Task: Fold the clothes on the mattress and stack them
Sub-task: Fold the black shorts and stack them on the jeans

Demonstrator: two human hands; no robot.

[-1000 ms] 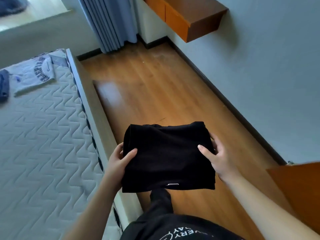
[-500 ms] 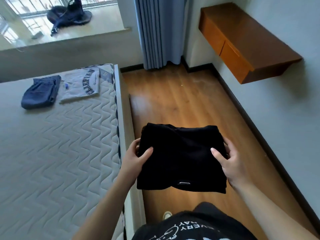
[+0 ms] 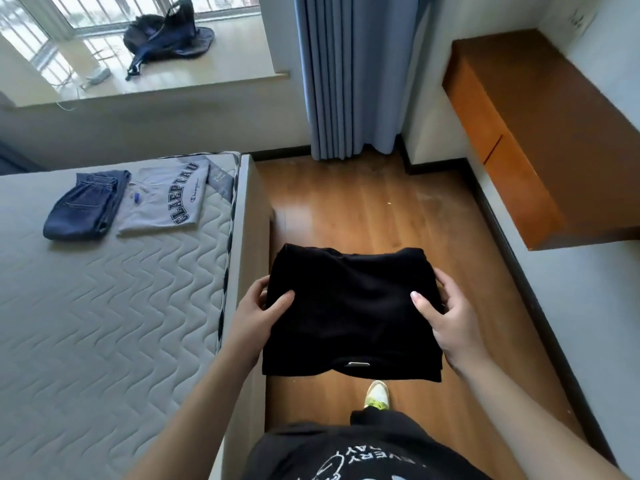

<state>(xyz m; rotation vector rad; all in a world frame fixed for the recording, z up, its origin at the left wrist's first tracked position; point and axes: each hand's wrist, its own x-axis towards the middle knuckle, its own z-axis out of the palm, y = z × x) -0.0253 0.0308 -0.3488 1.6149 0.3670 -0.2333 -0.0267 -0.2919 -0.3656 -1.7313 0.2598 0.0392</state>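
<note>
I hold the folded black cloth over the floor beside the mattress, my left hand and right hand pinching its sides (thumbs on top).

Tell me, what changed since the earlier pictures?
Mostly the view: it lifted toward the window, bringing the jeans, grey top and bag into sight. Both hands, left and right, still grip the folded black garment by its sides, over the floor beside the mattress.
</note>
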